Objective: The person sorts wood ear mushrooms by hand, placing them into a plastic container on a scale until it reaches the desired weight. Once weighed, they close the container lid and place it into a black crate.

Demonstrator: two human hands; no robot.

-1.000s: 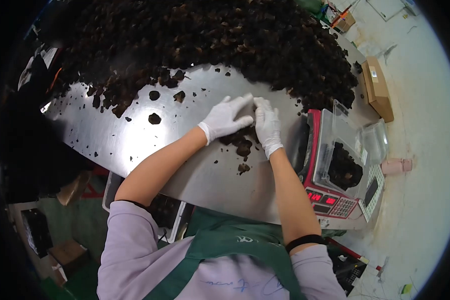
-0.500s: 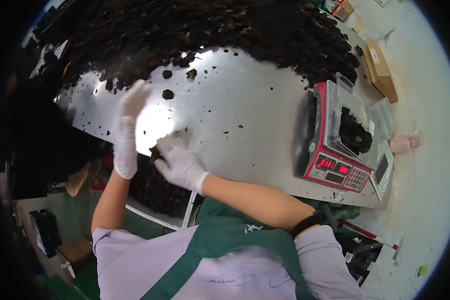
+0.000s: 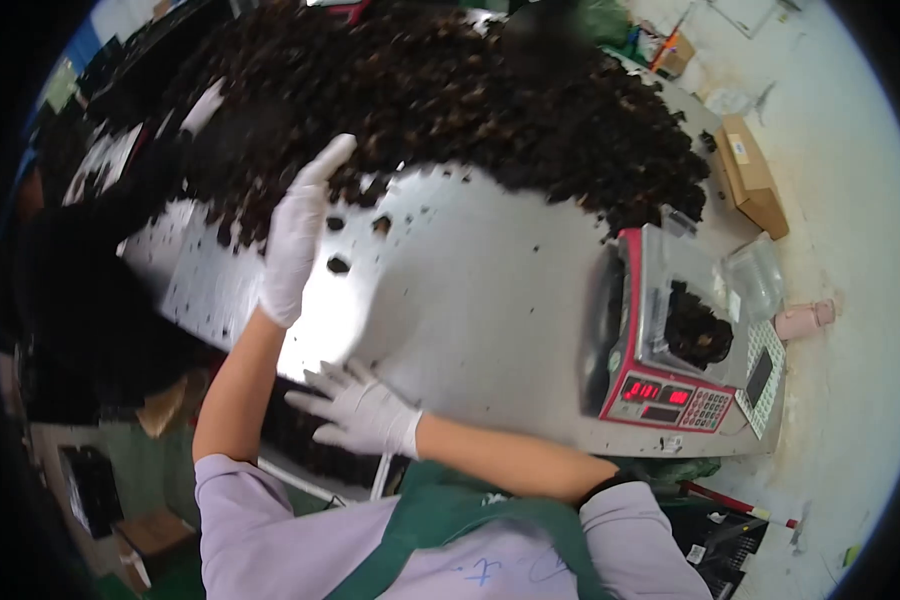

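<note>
My left hand (image 3: 298, 235), in a white glove, stretches over the table at the near side of the pile of dark, dried pieces (image 3: 450, 90) that look like black fungus. Its fingers lie straight and close together, with nothing visible in them. My right hand (image 3: 365, 408), also gloved, is spread flat, palm down, by the table's near edge. Beneath it a bin (image 3: 315, 440) of dark pieces is partly covered. A few loose pieces, such as one dark piece (image 3: 338, 264), lie on the metal table (image 3: 460, 300) just right of my left hand.
On the right stands a red scale (image 3: 665, 400) with a clear plastic box (image 3: 655, 340) of dark pieces on it. A cardboard box (image 3: 750, 180) and a pink object (image 3: 804, 318) are along the wall. A co-worker's gloved hand (image 3: 205, 108) is at the pile's left.
My left hand has moved forward to the pile's edge. My right hand has spread its fingers and sits over the bin's edge. The view has tilted up, showing the co-worker's hand.
</note>
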